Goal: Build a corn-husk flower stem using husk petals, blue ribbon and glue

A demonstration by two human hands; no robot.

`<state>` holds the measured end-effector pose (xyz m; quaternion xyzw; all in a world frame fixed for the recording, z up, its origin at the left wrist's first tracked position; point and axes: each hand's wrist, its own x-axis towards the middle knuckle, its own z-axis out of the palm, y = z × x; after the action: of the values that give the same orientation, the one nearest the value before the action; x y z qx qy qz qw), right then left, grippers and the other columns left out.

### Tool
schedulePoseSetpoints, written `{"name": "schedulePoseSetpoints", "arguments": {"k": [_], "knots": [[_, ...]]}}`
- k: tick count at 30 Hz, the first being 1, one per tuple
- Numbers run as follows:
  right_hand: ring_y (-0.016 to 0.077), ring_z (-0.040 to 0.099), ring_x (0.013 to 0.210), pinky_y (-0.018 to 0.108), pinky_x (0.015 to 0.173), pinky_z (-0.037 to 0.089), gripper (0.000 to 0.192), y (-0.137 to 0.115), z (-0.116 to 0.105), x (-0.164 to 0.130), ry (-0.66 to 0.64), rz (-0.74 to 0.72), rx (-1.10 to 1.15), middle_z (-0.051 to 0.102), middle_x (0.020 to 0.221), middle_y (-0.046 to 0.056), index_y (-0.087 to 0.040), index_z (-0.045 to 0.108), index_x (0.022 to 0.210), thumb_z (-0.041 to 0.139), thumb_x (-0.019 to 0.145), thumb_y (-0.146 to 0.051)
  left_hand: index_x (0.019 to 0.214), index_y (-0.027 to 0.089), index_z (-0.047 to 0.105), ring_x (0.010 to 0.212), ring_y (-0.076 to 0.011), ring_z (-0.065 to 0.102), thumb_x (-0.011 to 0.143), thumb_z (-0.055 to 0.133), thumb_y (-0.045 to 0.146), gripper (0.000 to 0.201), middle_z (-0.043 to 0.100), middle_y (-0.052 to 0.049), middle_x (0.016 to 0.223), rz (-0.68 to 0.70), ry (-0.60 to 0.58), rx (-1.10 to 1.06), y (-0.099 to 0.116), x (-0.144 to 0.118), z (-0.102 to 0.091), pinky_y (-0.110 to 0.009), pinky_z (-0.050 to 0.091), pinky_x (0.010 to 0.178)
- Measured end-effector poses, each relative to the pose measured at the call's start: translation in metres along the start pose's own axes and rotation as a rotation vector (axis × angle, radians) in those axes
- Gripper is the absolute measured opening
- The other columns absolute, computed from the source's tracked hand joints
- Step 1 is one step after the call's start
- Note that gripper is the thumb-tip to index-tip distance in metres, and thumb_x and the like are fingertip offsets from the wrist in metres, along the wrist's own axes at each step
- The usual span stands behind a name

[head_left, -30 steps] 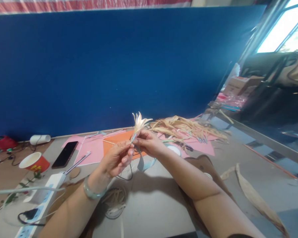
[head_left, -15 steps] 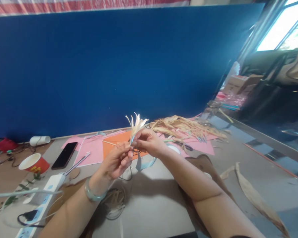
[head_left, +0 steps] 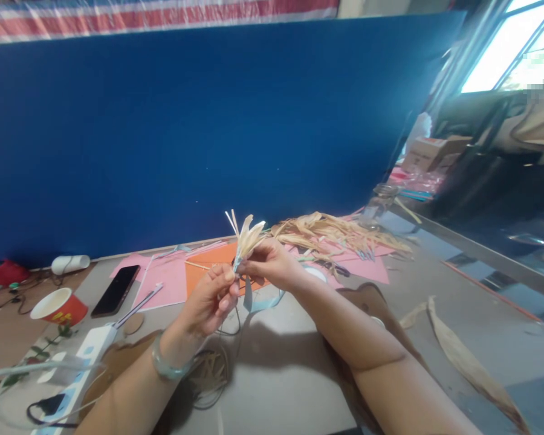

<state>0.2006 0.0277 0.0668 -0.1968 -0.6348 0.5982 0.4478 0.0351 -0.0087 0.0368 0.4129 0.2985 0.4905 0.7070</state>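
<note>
Head view: 1 small bundle of pale husk strips (head_left: pixel 245 237) is held upright above the grey table (head_left: pixel 290 374), in front of the blue partition (head_left: pixel 208 133). The left hand (head_left: pixel 208 302) pinches the bundle's base between thumb and fingertips; the right hand (head_left: pixel 269 263) is closed on the same base from the other side, fingers curled tight. A light blue ribbon (head_left: pixel 254 299) hangs from the pinch point down to the table. The strips fan out above the fingers.

Nearby: a pile of loose husk (head_left: pixel 335 232) lies on pink paper (head_left: pixel 172 278) and orange paper (head_left: pixel 213 266) just behind the hands. A phone (head_left: pixel 116 290), a red paper cup (head_left: pixel 58 307) and a white power strip (head_left: pixel 79 362) lie to the left, well apart.

Risk, judged: both grips share 1 narrow base, so any slackening of either pinch could let the strips splay or slip out. The hanging ribbon could unwind if it snags on a wrist.
</note>
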Motion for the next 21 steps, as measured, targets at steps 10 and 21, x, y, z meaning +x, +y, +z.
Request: {"name": "schedulePoseSetpoints", "arguments": {"k": [10, 21], "knots": [[0.0074, 0.058, 0.049, 0.020, 0.045, 0.050, 0.020, 0.004, 0.026, -0.009, 0.272, -0.276, -0.227, 0.062, 0.071, 0.001, -0.015, 0.064, 0.068, 0.072, 0.080, -0.029, 0.063, 0.016, 0.057, 0.037, -0.0020, 0.040, 0.070, 0.083, 0.037, 0.034, 0.058, 0.005, 0.052, 0.343, 0.199, 0.083, 0.004, -0.005, 0.015, -0.015, 0.040, 0.041], [0.0078, 0.059, 0.049, 0.020, 0.044, 0.050, 0.019, 0.005, 0.026, -0.012, 0.188, -0.210, -0.154, 0.065, 0.072, 0.002, -0.015, 0.066, 0.079, 0.072, 0.081, -0.033, 0.077, 0.016, 0.065, 0.043, -0.0068, 0.054, 0.082, 0.073, 0.027, 0.015, 0.063, 0.003, 0.057, 0.783, 0.381, 0.606, -0.003, -0.008, 0.004, -0.016, 0.039, 0.040]]}}
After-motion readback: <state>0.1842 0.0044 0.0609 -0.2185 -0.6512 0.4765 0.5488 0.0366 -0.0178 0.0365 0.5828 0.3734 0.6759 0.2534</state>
